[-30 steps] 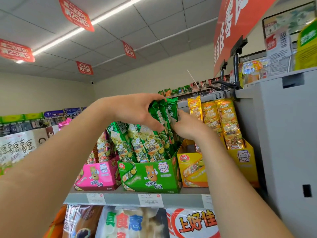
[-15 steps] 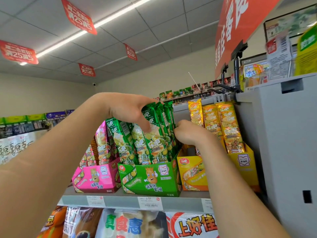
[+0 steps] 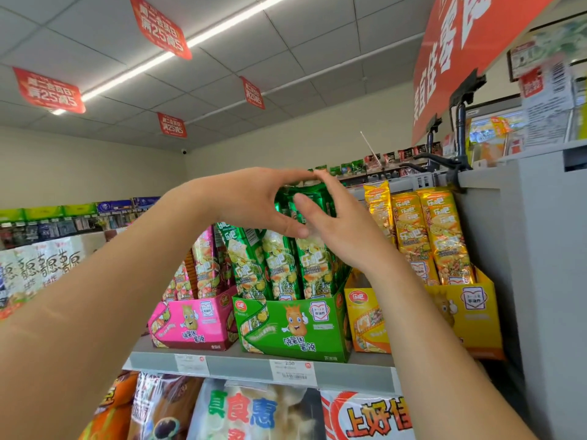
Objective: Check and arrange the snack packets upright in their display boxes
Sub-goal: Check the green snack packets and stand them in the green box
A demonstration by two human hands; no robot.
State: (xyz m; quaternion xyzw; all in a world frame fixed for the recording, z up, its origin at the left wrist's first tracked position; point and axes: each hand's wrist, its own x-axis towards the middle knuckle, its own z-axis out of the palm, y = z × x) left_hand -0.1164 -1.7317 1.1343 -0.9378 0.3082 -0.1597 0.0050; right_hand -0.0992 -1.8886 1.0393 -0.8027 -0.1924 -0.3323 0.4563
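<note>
Because the green packets [image 3: 286, 265] are tall, thin foil sleeves, they look light, crackly and slippery. They seem stiff enough to stand yet easily crushed, so I judge the sealed top edges and flat sides the safest places to hold. They stand packed in the green display box [image 3: 292, 325] on the shelf [image 3: 238, 365], the front ones leaning slightly left. The left hand [image 3: 251, 201] arches over their tops, fingers curled behind and thumb in front, gripping the bunch. The right hand [image 3: 343, 230] meets it from the right, fingers nearly straight against the bundle and thumb laid on the front, pressing rather than clutching. A pink box [image 3: 190, 322] sits just left, and yellow packets [image 3: 425, 230] stand to the right.
</note>
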